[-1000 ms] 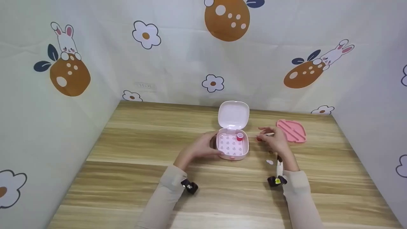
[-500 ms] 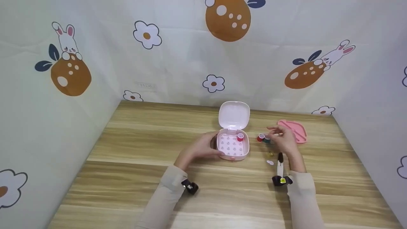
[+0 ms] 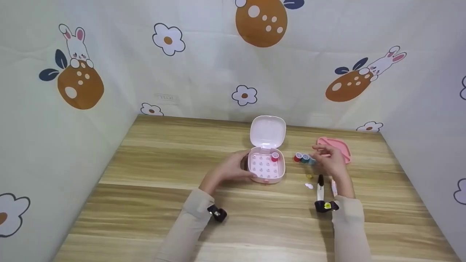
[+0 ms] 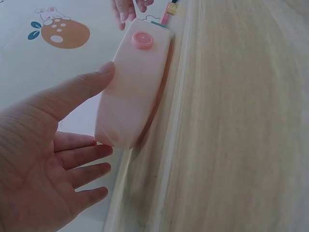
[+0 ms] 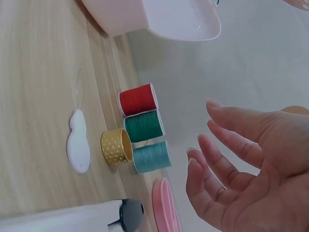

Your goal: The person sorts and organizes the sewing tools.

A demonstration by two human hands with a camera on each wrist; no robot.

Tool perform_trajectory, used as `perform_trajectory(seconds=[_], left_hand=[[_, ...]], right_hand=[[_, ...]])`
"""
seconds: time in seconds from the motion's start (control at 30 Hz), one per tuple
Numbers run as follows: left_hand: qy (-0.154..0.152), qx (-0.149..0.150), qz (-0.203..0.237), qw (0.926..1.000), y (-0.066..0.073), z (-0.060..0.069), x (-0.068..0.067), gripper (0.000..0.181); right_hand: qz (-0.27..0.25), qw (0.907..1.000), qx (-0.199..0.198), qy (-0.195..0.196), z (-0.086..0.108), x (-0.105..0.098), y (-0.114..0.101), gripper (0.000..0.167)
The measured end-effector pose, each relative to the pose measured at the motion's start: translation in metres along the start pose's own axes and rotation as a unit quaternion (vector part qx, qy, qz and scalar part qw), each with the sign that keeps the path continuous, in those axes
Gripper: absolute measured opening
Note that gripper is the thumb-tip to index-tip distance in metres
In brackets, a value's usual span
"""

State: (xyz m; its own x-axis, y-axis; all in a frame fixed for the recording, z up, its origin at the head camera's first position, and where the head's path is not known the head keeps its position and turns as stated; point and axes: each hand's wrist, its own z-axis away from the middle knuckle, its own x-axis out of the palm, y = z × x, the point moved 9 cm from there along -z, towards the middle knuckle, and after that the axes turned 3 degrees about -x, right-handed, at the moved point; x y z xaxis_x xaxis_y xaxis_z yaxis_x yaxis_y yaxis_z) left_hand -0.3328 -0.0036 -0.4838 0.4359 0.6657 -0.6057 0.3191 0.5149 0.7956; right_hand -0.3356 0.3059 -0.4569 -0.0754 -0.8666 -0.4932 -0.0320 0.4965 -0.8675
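Note:
A pink box (image 3: 267, 179) stands with its lid (image 3: 268, 131) up and one red spool (image 3: 275, 157) in its back right corner. My left hand (image 3: 233, 166) grips the box's left side, thumb at the front and fingers around the side; the left wrist view shows the thumb on the pink wall (image 4: 130, 87). Right of the box, a red spool (image 5: 138, 100), a green spool (image 5: 144, 126) and a light teal spool (image 5: 152, 157) stand in a row. My right hand (image 5: 256, 169) hovers beside them, fingers loosely bent, holding nothing.
Near the spools lie a gold thimble (image 5: 116, 146) and a white needle threader (image 5: 78, 145). A pink tray (image 3: 340, 146) lies behind my right hand. A white tool with a dark tip (image 3: 320, 189) lies by my right wrist. Patterned cloth walls enclose the table.
My right hand has let go of the spools and moved right, leaving red, green and teal ones in view in a row. My left hand has stayed on the box.

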Motion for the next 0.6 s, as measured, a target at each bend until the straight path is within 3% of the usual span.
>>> perform_trajectory(seconds=[0.33,0.5,0.6], left_hand=[[-0.007,0.003,0.022,0.9997,0.001,-0.001,0.002,0.090],[-0.004,0.001,0.017,0.9999,0.000,0.000,0.001,0.088],[0.001,0.001,0.007,1.0000,0.000,0.001,0.000,0.088]], right_hand=[[-0.002,0.9999,-0.002,0.010,-0.001,-0.006,0.012,0.039],[-0.011,0.9996,-0.019,0.018,0.000,-0.006,0.015,0.037],[-0.014,0.9996,-0.009,0.023,0.000,-0.007,0.018,0.037]])
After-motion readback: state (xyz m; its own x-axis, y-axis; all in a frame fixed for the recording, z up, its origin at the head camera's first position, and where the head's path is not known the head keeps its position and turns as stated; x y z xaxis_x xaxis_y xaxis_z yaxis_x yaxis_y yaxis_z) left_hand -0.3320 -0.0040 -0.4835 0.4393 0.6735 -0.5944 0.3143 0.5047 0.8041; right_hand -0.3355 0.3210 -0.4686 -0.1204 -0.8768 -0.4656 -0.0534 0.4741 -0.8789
